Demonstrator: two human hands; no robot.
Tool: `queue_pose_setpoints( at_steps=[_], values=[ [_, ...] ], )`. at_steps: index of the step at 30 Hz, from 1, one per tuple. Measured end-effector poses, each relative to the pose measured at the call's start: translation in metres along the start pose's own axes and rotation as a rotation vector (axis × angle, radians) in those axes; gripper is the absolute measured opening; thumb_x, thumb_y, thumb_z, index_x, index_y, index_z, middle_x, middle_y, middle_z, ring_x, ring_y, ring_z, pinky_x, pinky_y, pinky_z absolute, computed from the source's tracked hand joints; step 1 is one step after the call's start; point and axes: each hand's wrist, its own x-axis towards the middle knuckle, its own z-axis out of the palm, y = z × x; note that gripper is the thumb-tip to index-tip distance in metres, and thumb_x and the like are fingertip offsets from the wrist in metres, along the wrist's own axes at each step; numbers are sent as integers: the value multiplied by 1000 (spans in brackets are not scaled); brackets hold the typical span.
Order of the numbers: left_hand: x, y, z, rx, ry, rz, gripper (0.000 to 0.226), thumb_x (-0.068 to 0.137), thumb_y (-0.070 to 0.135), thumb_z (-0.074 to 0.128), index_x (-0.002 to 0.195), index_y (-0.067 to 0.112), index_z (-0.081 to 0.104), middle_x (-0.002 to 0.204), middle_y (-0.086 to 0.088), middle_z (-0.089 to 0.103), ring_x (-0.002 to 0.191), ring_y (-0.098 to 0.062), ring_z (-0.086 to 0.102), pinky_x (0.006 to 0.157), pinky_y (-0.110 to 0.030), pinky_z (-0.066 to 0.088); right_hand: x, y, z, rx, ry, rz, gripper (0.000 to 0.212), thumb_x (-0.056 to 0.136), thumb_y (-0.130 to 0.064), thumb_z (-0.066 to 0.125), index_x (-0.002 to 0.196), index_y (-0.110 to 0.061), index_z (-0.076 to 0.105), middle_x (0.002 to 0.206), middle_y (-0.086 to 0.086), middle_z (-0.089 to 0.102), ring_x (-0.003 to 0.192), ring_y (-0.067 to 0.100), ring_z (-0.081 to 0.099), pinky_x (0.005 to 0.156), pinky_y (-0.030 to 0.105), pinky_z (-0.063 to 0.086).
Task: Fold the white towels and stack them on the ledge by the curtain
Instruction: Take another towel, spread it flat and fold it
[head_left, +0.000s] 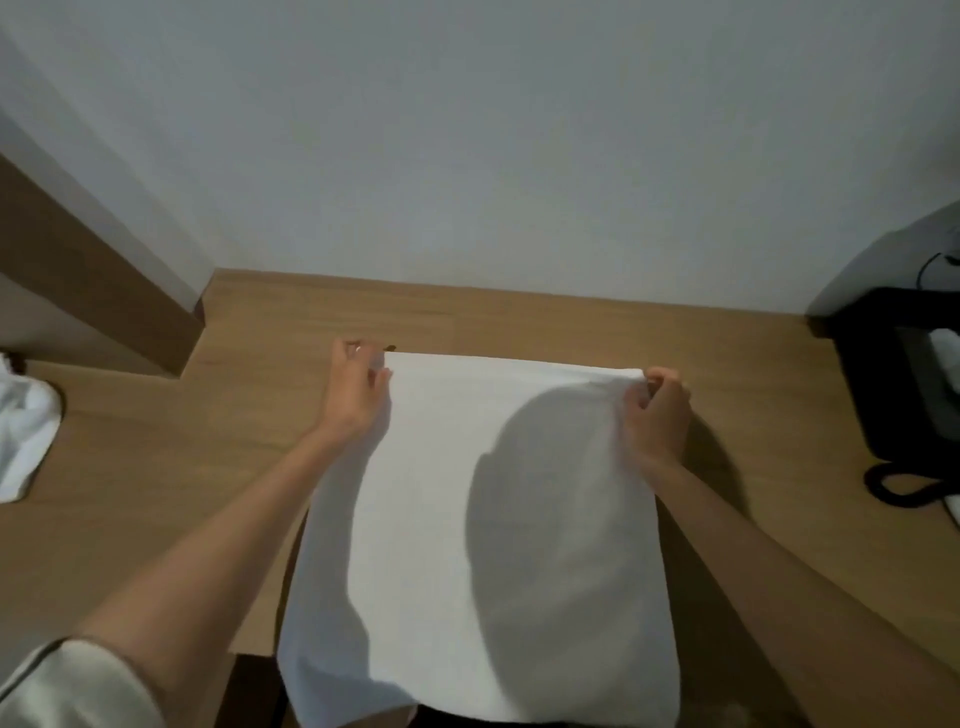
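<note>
The white towel (498, 519) lies spread in the middle of the wooden table (156, 467). Its 6 o'clock end hangs over the table's front edge. The left hand (358, 395) pinches the corner at 11 o'clock, and the right hand (660, 415) has its fingers curled on the corner at 1 o'clock.

If one hand pulls more than the other, the fold may come crooked, and the hanging end could drag the towel off.

At 9 o'clock lies a crumpled white cloth (26, 431), probably another towel. At 3 o'clock a black telephone (904, 384) stands near the right hand, and its cord (893, 483) may catch a wide sweep. No ledge or curtain is in view.
</note>
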Motion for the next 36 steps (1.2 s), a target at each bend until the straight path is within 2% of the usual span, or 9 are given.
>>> queue_pose_setpoints(
  at_steps=[5,8,13,17,22,26,29,33,36],
  values=[
    [4,0,-2,49,6,0,21,94,5,50,112,-2,60,117,-19,47,101,-33,52,90,-36,42,-23,23,-10,-111,-4,141,27,97,-36,50,108,-12,58,110,7,62,96,23,58,78,33,46],
    [13,-4,-5,83,-8,3,17,97,11,48,103,-3,57,115,-20,49,100,-34,53,85,-36,40,-25,24,-14,-87,10,119,31,96,-39,52,107,-11,59,108,7,62,97,23,58,80,34,47],
    [31,-8,-10,131,-98,-18,27,100,19,44,107,-4,56,112,-23,58,102,-36,55,85,-41,42,-17,15,-10,-40,-102,87,30,98,-37,48,110,-11,58,102,6,64,84,16,56,71,28,42],
    [42,-18,-10,210,-142,-39,26,99,22,46,104,-3,53,107,-25,60,99,-39,56,78,-41,40,-5,11,-4,-126,-114,115,35,97,-35,46,110,-9,66,104,9,68,90,24,62,76,32,48],
    [49,-20,-7,240,-120,-54,26,99,18,47,107,-6,53,114,-28,55,106,-41,52,84,-42,38,5,9,1,-217,-85,122,36,95,-38,51,106,-9,69,102,10,70,81,24,59,70,29,43],
    [33,-10,-4,145,23,2,18,95,2,47,111,-6,52,122,-25,44,107,-38,48,92,-39,37,2,6,0,-200,-80,137,32,93,-37,54,109,-10,61,100,6,65,94,27,61,78,34,47],
    [5,-4,-7,83,61,55,26,95,3,48,120,-2,51,127,-21,42,108,-34,50,94,-36,39,-8,10,-8,-106,-113,108,28,90,-34,59,107,-13,52,91,-3,58,81,20,57,69,29,42],
    [-48,-3,-14,48,-1,160,29,93,6,54,122,5,55,129,-15,47,116,-29,48,97,-31,35,-40,29,-24,-55,-184,106,27,89,-35,59,104,-18,44,90,-3,58,75,15,56,61,30,43],
    [-93,-9,-18,35,-82,239,29,93,8,56,121,6,57,130,-11,52,124,-26,45,103,-32,33,-74,48,-35,-13,-225,176,30,88,-38,58,106,-20,41,89,-1,56,78,19,57,64,33,46]
  ],
)
